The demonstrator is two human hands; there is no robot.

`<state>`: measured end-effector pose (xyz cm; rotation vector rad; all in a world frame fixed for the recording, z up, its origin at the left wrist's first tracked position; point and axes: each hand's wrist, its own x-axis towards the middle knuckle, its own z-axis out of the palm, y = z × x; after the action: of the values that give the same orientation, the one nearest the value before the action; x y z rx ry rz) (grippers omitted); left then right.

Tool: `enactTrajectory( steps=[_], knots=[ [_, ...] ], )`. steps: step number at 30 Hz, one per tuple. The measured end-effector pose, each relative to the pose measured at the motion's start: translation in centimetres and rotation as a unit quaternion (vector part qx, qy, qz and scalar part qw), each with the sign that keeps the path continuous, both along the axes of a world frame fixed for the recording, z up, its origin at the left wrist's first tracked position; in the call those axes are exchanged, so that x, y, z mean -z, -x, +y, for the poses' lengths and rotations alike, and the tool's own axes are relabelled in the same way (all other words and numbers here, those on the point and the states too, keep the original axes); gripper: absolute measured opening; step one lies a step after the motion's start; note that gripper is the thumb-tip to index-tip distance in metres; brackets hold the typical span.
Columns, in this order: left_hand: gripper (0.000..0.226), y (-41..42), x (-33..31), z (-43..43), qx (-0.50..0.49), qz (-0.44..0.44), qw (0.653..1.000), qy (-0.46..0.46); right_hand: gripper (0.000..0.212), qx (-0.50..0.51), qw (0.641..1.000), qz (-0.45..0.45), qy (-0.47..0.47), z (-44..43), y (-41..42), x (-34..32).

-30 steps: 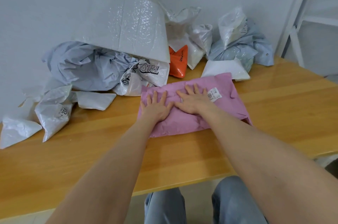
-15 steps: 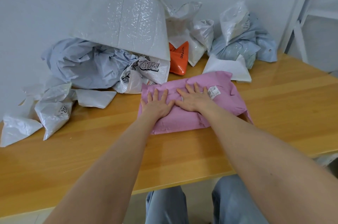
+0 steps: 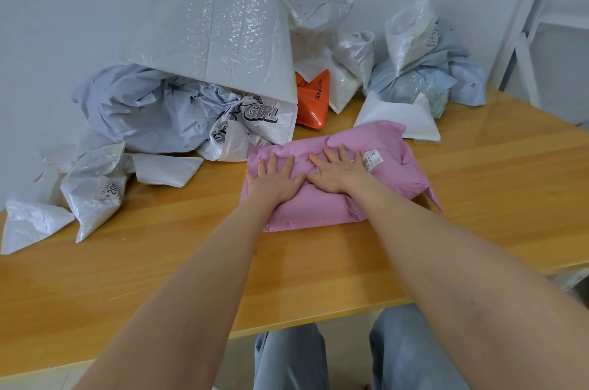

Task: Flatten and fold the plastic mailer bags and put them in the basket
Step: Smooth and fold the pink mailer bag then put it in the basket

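A pink mailer bag [image 3: 395, 173] with a white label lies on the wooden table [image 3: 159, 262], wrinkled and partly folded. My left hand [image 3: 274, 181] presses flat on its left part, fingers straight and spread. My right hand [image 3: 339, 171] presses flat on its middle, just left of the label. The two hands lie side by side, thumbs nearly touching. No basket is in view.
Crumpled mailers pile along the wall: a large white bubble mailer [image 3: 216, 36], a grey-blue bag [image 3: 143, 112], an orange bag [image 3: 312, 99], white bags [image 3: 92, 195] at left, a blue-grey heap [image 3: 420, 77] at right. A folded white mailer [image 3: 398, 117] lies behind the pink one. A white shelf frame [image 3: 535, 23] stands at right.
Both hands stay pressed flat on the pink mailer, with only slight shifts in place. The mailer has not visibly moved.
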<state>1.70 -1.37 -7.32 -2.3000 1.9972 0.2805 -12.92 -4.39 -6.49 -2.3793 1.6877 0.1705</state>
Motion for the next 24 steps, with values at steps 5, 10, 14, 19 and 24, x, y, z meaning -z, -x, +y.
enactTrajectory(
  steps=[5,10,14,19,24],
  knots=[
    [0.066,0.0,0.0,0.0,-0.001,-0.001,1.000,-0.001,0.062,0.000,1.000,0.004,0.000,0.0,0.0,0.1],
    [0.065,0.1,-0.1,0.1,0.000,-0.001,1.000,-0.004,0.060,0.000,1.000,0.002,-0.004,-0.1,0.1,0.2],
    [0.065,0.0,-0.2,-0.1,-0.001,0.002,1.000,-0.012,0.061,-0.001,1.000,0.002,-0.003,-0.2,0.1,0.2],
    [0.064,0.2,-0.4,-0.1,0.000,0.002,1.000,-0.023,0.064,-0.019,0.999,-0.027,-0.015,-0.1,0.9,-0.5],
    [0.065,0.1,-0.3,-0.1,0.008,-0.010,1.000,-0.021,0.063,0.053,0.994,-0.043,0.082,0.2,3.7,-0.5]
  ],
)
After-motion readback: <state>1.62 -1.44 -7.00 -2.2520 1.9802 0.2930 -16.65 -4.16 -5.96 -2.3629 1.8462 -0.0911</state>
